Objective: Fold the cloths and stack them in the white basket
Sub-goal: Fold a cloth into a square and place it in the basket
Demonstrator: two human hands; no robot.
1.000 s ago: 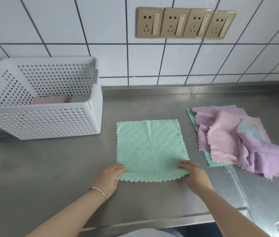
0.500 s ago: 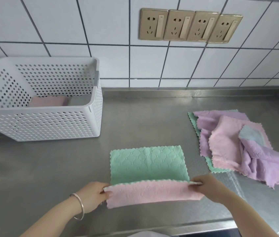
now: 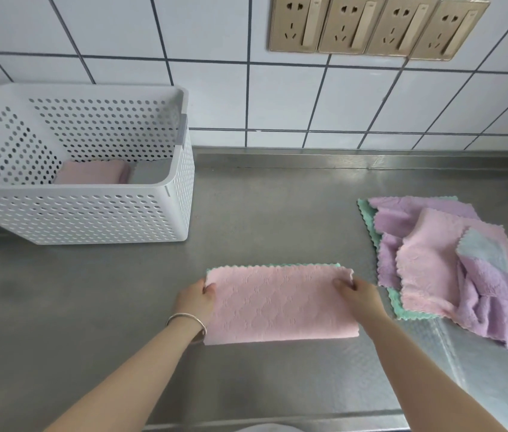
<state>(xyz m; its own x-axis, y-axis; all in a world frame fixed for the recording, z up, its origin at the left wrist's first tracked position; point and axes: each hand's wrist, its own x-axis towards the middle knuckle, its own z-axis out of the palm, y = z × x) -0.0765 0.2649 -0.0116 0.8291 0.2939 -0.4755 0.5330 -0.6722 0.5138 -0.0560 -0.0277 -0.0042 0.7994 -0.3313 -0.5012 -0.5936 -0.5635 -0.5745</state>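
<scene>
The folded cloth (image 3: 280,302) lies flat on the steel desk (image 3: 277,198), pink side up, with a thin green edge showing along its far side. It is folded in half into a long rectangle. The left hand (image 3: 195,302) holds the far left corner of this cloth: the thumb lies on top and the other fingers go under the edge, so the grip is closed on the cloth. A metal bracelet (image 3: 187,322) is on this wrist. The right hand (image 3: 360,296) holds the far right corner in the same way, the fingers pinching the edge.

Just to the right of the right grip, almost touching the cloth, is the pile of unfolded cloths (image 3: 452,266), pink, purple and green, lying loose one over another on the desk. Far to the left of the left grip and further from the person stands the white basket (image 3: 90,213), against the tiled wall (image 3: 215,98). Inside it lies a folded pink cloth (image 3: 92,176) on the bottom, and something grey beside it which I cannot identify. Above the grips, on the wall, there is a row of four gold sockets (image 3: 377,24).
</scene>
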